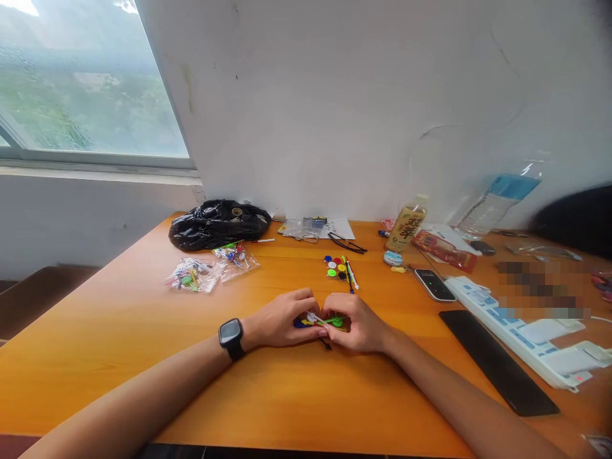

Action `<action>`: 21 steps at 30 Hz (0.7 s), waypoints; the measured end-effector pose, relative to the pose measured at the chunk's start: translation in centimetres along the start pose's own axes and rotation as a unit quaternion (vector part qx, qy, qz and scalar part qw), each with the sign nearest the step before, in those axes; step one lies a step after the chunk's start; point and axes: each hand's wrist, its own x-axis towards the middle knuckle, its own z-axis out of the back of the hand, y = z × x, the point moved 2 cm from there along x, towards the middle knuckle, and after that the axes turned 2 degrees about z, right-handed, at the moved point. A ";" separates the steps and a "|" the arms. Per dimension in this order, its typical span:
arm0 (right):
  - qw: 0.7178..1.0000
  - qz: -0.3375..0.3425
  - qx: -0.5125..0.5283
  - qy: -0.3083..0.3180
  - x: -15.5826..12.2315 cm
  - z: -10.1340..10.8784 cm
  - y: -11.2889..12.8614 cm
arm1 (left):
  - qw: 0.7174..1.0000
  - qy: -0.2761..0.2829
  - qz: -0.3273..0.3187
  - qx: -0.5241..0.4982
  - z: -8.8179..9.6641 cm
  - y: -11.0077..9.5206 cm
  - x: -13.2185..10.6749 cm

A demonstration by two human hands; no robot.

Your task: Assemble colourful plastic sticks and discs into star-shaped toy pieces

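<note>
My left hand (294, 319), with a black watch on its wrist, and my right hand (354, 322) meet just above the table. The fingers of both are closed around small coloured plastic pieces. A thin white plastic stick (316, 318) runs between the fingertips. By my right fingers shows a green piece (337, 320); blue and yellow bits peek out near the left ones. Below the hands a black arrow-shaped tip (326, 345) sticks out. Beyond them lie several coloured discs (336, 268) beside thin arrow-tipped sticks (350, 274). My fingers hide part of what is held.
Bags of coloured parts (194, 275) lie at the left, before a black plastic bag (217, 224). At the right are a tea bottle (407, 224), a phone (435, 285), a white power strip (516, 331) and a flat black slab (497, 363). A wall closes off the back.
</note>
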 end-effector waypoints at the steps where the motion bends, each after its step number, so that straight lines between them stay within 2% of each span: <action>1: 1.000 0.000 0.012 -0.003 0.0 -0.1 0.0 | 1.000 -0.001 -0.005 0.003 0.1 0.0 0.1; 7: 0.996 -0.020 0.080 -0.041 0.3 -0.9 0.2 | 1.000 -0.019 0.005 0.006 0.1 0.1 0.1; 13: 0.988 -0.046 0.143 -0.031 0.5 -1.4 0.8 | 0.997 -0.027 0.060 -0.045 0.4 0.3 -0.1; 17: 0.994 -0.034 0.099 0.015 0.6 -1.8 1.8 | 0.992 -0.052 0.099 -0.062 0.5 0.4 -0.2; 21: 0.998 0.009 0.005 0.059 0.5 -2.6 2.8 | 0.989 -0.058 0.093 -0.099 0.5 0.8 -0.3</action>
